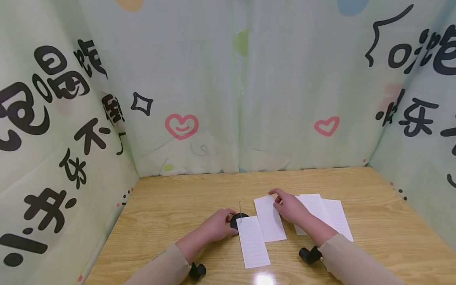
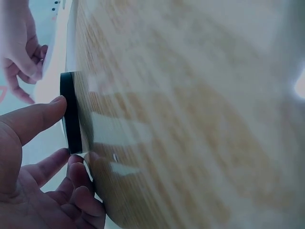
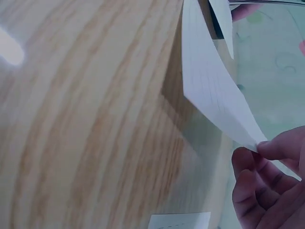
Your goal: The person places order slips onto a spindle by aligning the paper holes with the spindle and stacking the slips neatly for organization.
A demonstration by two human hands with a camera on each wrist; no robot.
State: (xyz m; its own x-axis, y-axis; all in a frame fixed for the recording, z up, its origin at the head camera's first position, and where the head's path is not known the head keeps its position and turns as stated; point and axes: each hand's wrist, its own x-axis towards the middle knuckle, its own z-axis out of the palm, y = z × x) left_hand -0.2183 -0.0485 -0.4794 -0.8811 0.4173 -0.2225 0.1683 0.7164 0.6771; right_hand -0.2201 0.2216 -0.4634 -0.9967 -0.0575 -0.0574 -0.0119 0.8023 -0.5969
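One sheet (image 1: 269, 221) my right hand (image 1: 290, 206) pinches slants eleven-to-five, my left hand (image 1: 218, 225) gripping the black base (image 1: 234, 223) at its nine o'clock.

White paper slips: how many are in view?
4: front slip at the spike, middle slip pinched by the right hand, two overlapping slips by the right forearm; more may be hidden.

Matt paper slips (image 1: 269, 221), metal-looking spike (image 1: 240, 209), glossy wood-grain table (image 1: 178, 198), cloth-like curtain (image 1: 285, 79)
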